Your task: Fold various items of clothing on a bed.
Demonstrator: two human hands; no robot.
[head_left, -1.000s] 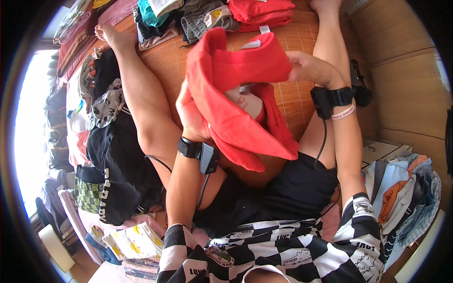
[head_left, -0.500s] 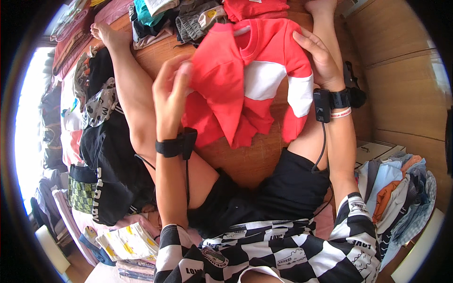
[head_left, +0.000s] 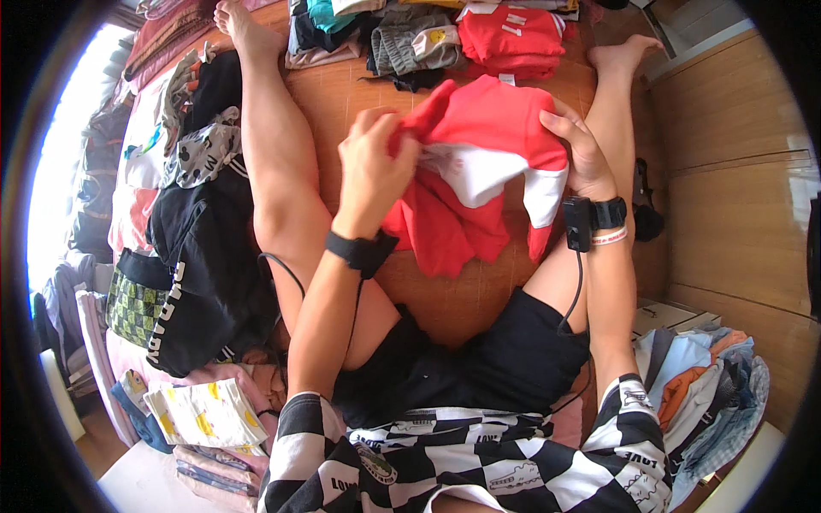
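Note:
A red sweatshirt with a white band [head_left: 479,175] hangs bunched between my hands, over the wooden floor [head_left: 428,295] between my legs. At its right shoulder, my right hand [head_left: 583,152] is closed on the red cloth, thumb on top and the other fingers partly hidden. My left hand [head_left: 375,167] has bent fingers closed on the left side of the sweatshirt, their tips a little blurred. The white-banded sleeve droops near my right wrist, and the lower part of the garment hangs toward me. Its neckline cannot be made out.
Beyond the sweatshirt lie folded red clothes [head_left: 511,41] and grey shorts [head_left: 415,43]. Dark garments [head_left: 201,265] are heaped left of my left leg. A folded white cloth with yellow prints [head_left: 205,415] sits at lower left. Upright clothes [head_left: 701,385] stand at right, near wooden cabinet doors [head_left: 735,171].
My left hand has moved right and toward me, turning over the sweatshirt's left part. The neckline has gone from sight. The whole view has shifted, showing more of the far clothes.

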